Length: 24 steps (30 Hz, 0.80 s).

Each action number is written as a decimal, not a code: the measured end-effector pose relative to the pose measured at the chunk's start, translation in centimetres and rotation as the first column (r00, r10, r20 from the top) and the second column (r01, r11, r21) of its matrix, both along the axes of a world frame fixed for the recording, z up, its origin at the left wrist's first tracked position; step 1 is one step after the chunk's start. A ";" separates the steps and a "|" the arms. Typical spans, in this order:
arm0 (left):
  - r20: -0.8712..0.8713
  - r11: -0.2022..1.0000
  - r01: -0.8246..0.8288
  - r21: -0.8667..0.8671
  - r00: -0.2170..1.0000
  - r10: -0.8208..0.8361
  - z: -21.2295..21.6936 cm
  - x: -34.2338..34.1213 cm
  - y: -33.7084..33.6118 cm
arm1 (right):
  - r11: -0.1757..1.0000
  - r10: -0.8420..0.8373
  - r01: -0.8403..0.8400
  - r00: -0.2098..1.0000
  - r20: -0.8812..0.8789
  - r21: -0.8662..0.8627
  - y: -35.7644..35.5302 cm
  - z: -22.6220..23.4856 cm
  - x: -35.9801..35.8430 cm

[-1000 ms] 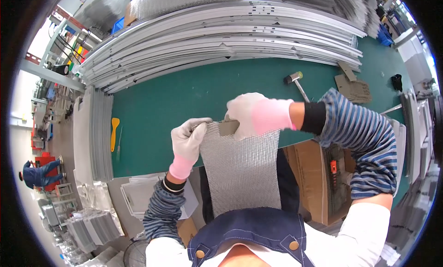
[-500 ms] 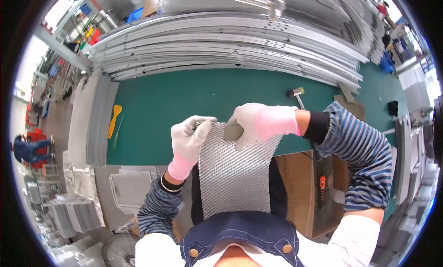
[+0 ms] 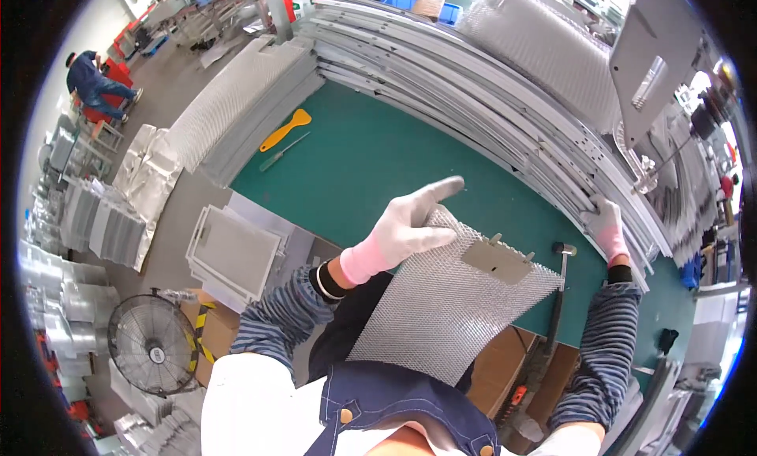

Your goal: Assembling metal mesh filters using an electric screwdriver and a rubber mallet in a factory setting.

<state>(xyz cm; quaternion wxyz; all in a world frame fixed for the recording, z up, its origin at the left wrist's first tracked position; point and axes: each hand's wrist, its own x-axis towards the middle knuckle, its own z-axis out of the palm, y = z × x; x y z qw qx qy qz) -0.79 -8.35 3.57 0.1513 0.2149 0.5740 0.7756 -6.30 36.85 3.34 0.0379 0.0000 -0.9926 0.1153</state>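
Observation:
A silver expanded-metal mesh sheet (image 3: 426, 314) slopes from my lap up onto the green table edge. Along its top edge sits a small grey metal plate (image 3: 498, 261) with two upright tabs. My left hand (image 3: 402, 227), in a white-and-pink glove, is at the sheet's upper left corner. Its thumb lies on the mesh while the index finger points away; the other fingers are partly hidden. Reaching far right, my gloved right hand (image 3: 605, 226) has its fingers curled on a long pale metal strip (image 3: 572, 208) at the near side of a stack. A mallet (image 3: 563, 249) lies between that hand and the sheet.
A yellow scraper (image 3: 285, 130) and a thin screwdriver (image 3: 284, 152) lie on the green table (image 3: 355, 156). Stacked mesh panels (image 3: 236, 109) stand at its left end. Below are a cardboard box (image 3: 498, 365), flat panels (image 3: 233, 251) and a black fan (image 3: 154, 344). Someone sits far left.
My right hand has left the grey plate and reached out to the stacked strips. My left hand's pinch has loosened, its index finger now extended. The view has swung rightward and tilted.

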 end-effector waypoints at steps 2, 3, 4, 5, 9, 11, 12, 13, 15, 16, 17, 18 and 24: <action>-0.009 1.000 -0.006 -0.002 1.000 0.006 -0.5 0.1 0.2 | 0.939 -0.088 0.098 0.995 0.043 -0.331 0.0 1.1 -0.2; 0.060 0.999 0.011 0.044 0.998 -0.014 -0.7 0.1 0.5 | 0.938 -0.103 0.110 0.994 0.038 -0.328 0.9 1.3 -0.4; 0.128 0.996 0.027 0.091 0.991 -0.039 -0.8 0.1 0.7 | 0.980 0.002 -0.012 0.999 -0.054 -0.197 2.1 1.3 -0.5; 0.123 0.994 0.046 0.094 0.991 -0.058 -0.7 0.0 1.0 | 0.991 0.115 -0.123 0.985 -0.128 -0.050 3.0 1.4 -0.5; 0.148 0.996 0.033 0.078 0.988 -0.045 -0.6 -0.4 1.6 | 0.987 0.145 -0.159 0.882 -0.449 0.007 2.2 2.4 -1.3; 0.174 0.997 0.005 0.078 0.985 -0.018 -0.3 -0.2 1.5 | 0.991 0.080 -0.118 0.903 -0.422 -0.066 2.2 2.7 -1.2; 0.176 0.991 0.009 0.135 0.984 -0.032 -0.2 -0.1 1.5 | 0.984 0.045 -0.108 0.917 -0.395 -0.138 2.0 2.8 -1.5; 0.171 0.991 0.029 0.131 0.984 -0.052 -0.3 0.0 1.6 | 0.986 0.026 -0.089 0.916 -0.400 -0.141 1.9 2.7 -1.8; 0.168 0.997 -0.020 0.076 0.986 0.006 -0.2 0.2 1.6 | 0.950 -0.089 0.015 0.970 -0.225 -0.313 1.6 2.6 -2.9; 0.148 0.998 -0.010 0.067 0.989 0.000 -0.3 0.2 2.2 | 0.951 -0.111 0.035 0.966 -0.234 -0.306 2.7 3.1 -3.0; 0.140 0.997 0.015 0.076 0.990 -0.025 -0.1 0.2 2.8 | 0.976 -0.091 0.036 0.963 -0.252 -0.214 3.8 3.6 -3.0; 0.161 0.996 0.017 0.084 0.986 -0.030 0.0 0.4 3.0 | 0.991 -0.059 0.025 0.963 -0.262 -0.129 4.2 3.8 -2.9; 0.154 0.995 -0.052 0.080 0.987 0.040 0.2 0.7 0.7 | 0.967 0.188 -0.241 0.894 -0.406 -0.083 -4.4 9.2 7.1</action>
